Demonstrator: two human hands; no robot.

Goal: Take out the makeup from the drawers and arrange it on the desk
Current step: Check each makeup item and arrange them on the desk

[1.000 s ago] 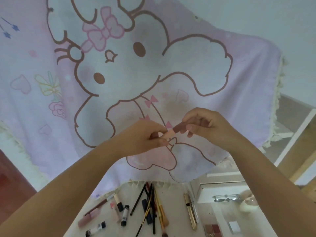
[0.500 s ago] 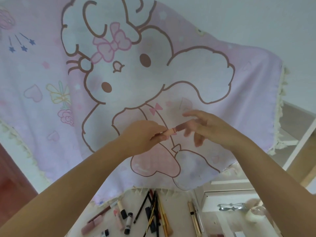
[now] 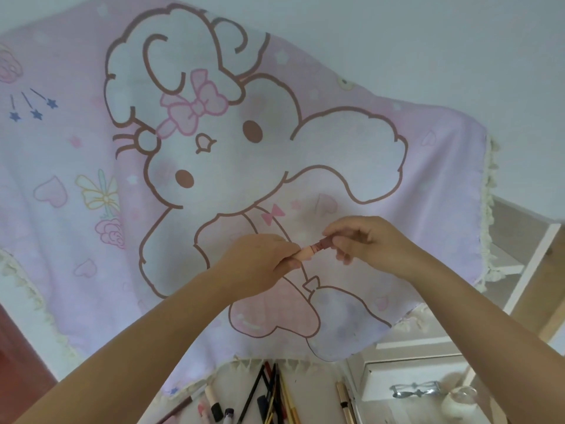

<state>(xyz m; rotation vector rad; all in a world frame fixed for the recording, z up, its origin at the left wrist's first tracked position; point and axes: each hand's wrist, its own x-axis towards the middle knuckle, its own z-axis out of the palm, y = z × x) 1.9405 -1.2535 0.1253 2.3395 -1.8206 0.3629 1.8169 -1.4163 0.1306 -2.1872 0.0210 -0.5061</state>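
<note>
While both arms reach up in front of the head camera, the left hand [image 3: 260, 264] and the right hand [image 3: 363, 240] meet on one small cylindrical pink lipstick tube [image 3: 315, 250]. The left fingers are curled round its pale peach, smooth-looking end, with the thumb pressed beneath; the right fingers and thumb pinch the darker reddish-brown end. The tube is held in the air, well above the desk, and its long axis runs nearly level, rising slightly from the left hand toward the right, with the dark end pointing to the right. Whether the two parts are fully closed together cannot be told.

Behind the hands hangs a soft pink fabric cloth printed with a white cartoon rabbit [image 3: 214, 154], outlined in brown, with a pink bow on the head and a cream tasselled fringe along its edges.

Below, on the white smooth desk top [image 3: 318, 405], lies a bundle of thin dark and wooden pencils and brushes [image 3: 272, 393], their long axes running roughly away from the viewer. Just left of them lie short pink, white and black tubes [image 3: 214, 405], and to the right a slim gold-coloured stick [image 3: 344, 402]. Farther right, a white box-like drawer unit [image 3: 406, 381] carries a metallic eyelash curler [image 3: 412, 390], beside a small round white jar [image 3: 460, 400].
</note>
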